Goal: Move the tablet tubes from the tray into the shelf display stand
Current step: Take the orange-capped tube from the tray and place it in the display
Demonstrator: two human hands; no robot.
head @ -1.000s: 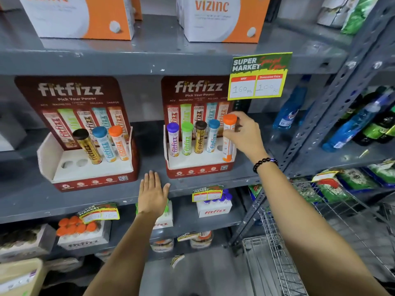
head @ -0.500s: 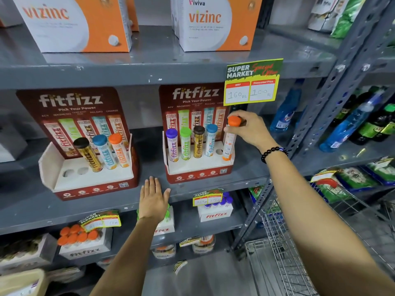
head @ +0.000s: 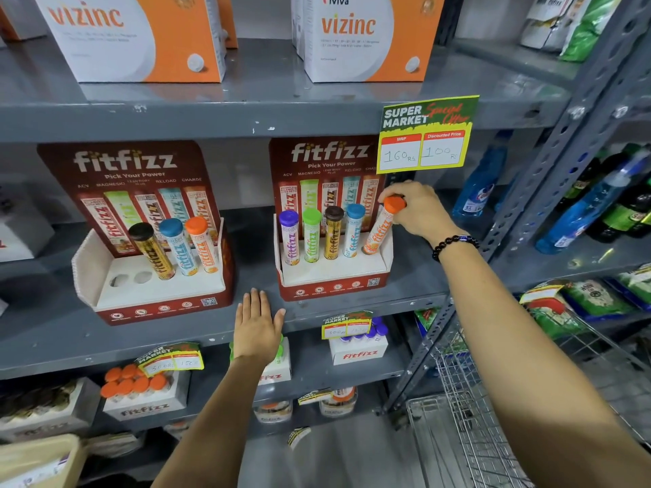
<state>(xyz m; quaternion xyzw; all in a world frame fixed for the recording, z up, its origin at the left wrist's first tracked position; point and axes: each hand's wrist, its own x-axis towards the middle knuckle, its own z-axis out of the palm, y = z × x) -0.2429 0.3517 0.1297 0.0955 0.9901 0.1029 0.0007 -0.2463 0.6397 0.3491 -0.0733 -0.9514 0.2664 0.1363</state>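
Two red fitfizz display stands sit on the grey middle shelf. The right stand (head: 334, 288) holds purple, green, brown and blue-capped tubes upright. My right hand (head: 419, 209) grips the orange cap of a tilted orange tube (head: 378, 230), whose foot sits in the stand's rightmost slot. The left stand (head: 158, 304) carries three tubes and shows two bare holes on its left side. My left hand (head: 257, 325) lies flat with fingers spread on the shelf edge between the stands, holding nothing.
A yellow price card (head: 428, 135) hangs just above my right hand. White fitfizz trays (head: 357, 350) of tubes stand on the lower shelf. A wire trolley (head: 468, 417) is at the lower right, vizinc boxes (head: 366, 37) above, and bottles (head: 482, 184) on the right shelf.
My right hand has shifted from the tube's side to its orange cap, and the tube now leans right in the last slot. My left hand stays on the shelf edge.
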